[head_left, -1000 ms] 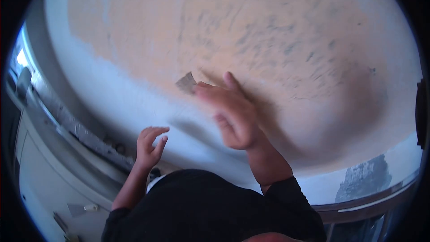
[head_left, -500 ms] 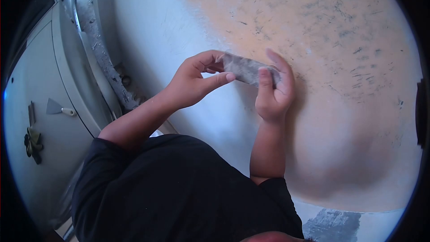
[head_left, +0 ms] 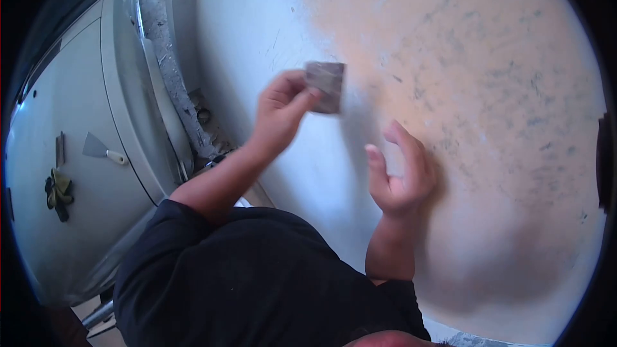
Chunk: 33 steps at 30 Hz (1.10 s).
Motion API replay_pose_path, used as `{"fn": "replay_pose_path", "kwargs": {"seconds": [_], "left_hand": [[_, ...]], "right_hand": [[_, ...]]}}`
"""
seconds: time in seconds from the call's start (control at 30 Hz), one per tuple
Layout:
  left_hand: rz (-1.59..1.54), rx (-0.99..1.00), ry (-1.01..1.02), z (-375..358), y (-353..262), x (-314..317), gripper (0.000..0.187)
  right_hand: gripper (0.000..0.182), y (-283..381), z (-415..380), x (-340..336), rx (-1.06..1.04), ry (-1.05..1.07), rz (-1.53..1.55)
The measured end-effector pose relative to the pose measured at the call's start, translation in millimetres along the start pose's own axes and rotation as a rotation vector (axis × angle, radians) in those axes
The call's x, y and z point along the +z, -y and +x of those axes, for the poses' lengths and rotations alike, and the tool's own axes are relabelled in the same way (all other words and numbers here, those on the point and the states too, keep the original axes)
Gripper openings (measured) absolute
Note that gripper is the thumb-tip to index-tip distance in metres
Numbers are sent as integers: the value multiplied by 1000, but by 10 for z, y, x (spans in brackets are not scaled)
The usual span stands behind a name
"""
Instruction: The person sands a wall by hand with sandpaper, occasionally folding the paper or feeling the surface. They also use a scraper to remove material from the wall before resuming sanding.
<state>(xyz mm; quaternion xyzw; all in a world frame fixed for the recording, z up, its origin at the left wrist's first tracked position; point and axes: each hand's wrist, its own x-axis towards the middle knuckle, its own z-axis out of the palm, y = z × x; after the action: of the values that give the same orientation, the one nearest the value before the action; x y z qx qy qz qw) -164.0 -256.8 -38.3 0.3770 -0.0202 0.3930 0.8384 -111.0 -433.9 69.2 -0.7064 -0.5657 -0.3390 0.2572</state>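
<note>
My left hand (head_left: 283, 106) pinches a small grey-brown sheet (head_left: 328, 87), which looks like worn sandpaper, between thumb and fingers at its left side. The sheet hangs over a large pale curved panel (head_left: 257, 32) with a scratched, peach-coloured area (head_left: 463, 77). To the right, my right hand (head_left: 403, 177) is apart from the sheet, its thumb and fingers curved and separated with nothing between them.
At the left, a white car panel (head_left: 77, 96) carries a putty knife (head_left: 104, 149), a narrow strip-like tool (head_left: 60, 149) and a dark green bundle (head_left: 58, 194). Debris (head_left: 205, 138) lies in the gap beside the pale panel.
The sheet was long and held by both hands; now it looks shorter and only my left hand holds it. My right hand has let go and moved lower. The view has shifted slightly.
</note>
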Motion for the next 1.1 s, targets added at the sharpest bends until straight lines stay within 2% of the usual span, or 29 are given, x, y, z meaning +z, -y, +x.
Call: {"fn": "replay_pose_path", "kwargs": {"seconds": [0.07, 0.13, 0.2, 0.23, 0.3, 0.4, 0.43, 0.47, 0.5, 0.57, 0.67, 0.73, 0.8, 0.83, 0.93, 1.0, 1.1], "left_hand": [[352, 324, -86, 428, 21, -390, 21], [603, 459, -211, 824, -65, -639, 20], [1012, 727, -278, 1158, -186, -780, 18], [1012, 724, -283, 1310, -277, -848, 18], [1362, 1043, -196, 1607, -441, -996, 21], [1481, 1051, -287, 2032, -349, -1273, 27], [1463, 989, -260, 2123, -244, -1329, 29], [1429, 986, -134, 2184, -166, -1333, 32], [1401, 936, -135, 2126, -69, -1245, 35], [1382, 872, -143, 2117, 11, -1287, 38], [1244, 913, -36, 2319, 19, -1511, 42], [1354, 1004, -165, 2737, -96, -1638, 44], [1323, 968, -231, 3026, -320, -1597, 46], [1256, 1021, -255, 3127, -354, -1560, 48], [1286, 939, -248, 2874, -245, -1468, 46], [1274, 953, -142, 2592, -132, -1463, 37], [1318, 1006, -60, 2632, -226, -1509, 38]], "right_hand": [[26, 9, 196, -22, 7, -66, 5], [24, 9, 437, -2, -118, -63, -63], [22, 11, 696, 136, -130, -56, -92], [22, 6, 824, 229, -154, -62, -111], [22, -36, 1052, 418, -193, -58, -117], [20, -74, 1218, 634, -218, -71, -188], [20, -68, 1230, 674, -211, -42, -344], [20, -64, 1234, 714, -203, -13, -501], [19, -59, 1223, 752, -207, -3, -546], [17, -57, 1182, 754, -200, 4, -511], [16, -70, 1183, 771, -172, 20, -492], [16, -84, 1192, 797, -149, 32, -498], [16, -140, 1197, 803, -239, 50, -553], [16, -166, 1191, 810, -236, 52, -549], [16, -210, 1181, 818, -273, -3, -529], [16, -206, 1226, 842, -287, -31, -515], [15, -193, 1264, 877, -277, -23, -547]]}}
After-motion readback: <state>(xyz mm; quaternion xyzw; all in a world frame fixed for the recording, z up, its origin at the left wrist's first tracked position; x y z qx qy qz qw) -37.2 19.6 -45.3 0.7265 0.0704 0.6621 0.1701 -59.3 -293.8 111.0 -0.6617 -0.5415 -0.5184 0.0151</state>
